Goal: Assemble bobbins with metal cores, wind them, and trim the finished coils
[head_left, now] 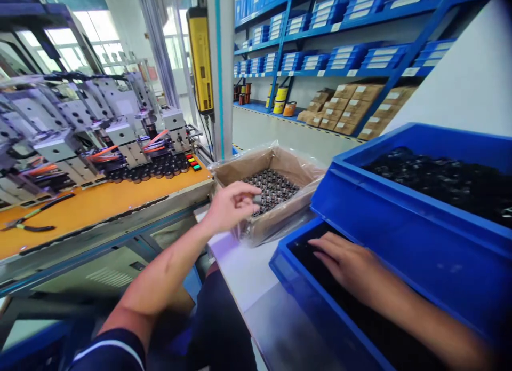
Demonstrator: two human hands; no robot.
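My left hand point(234, 204) is at the near side of a plastic-lined cardboard box point(252, 233). Thumb and fingers pinch a small grey cylindrical part point(256, 199). Many small metallic parts point(276, 187) lie in rows inside that box. Over the lower blue bin point(294, 277) is my right hand point(348, 261), its fingers drawn together at the tips. A tiny bright spot shows by those fingertips, too small to name. The inside of this bin is dark, and its contents are hard to make out.
A second blue bin point(340, 187) with black parts point(440, 179) stands above the lower one. At left, a machine point(128, 131) sits on an orange bench top point(160, 192), with black round parts point(148, 171) and pliers point(36, 216). Blue shelving point(286, 29) stands behind.
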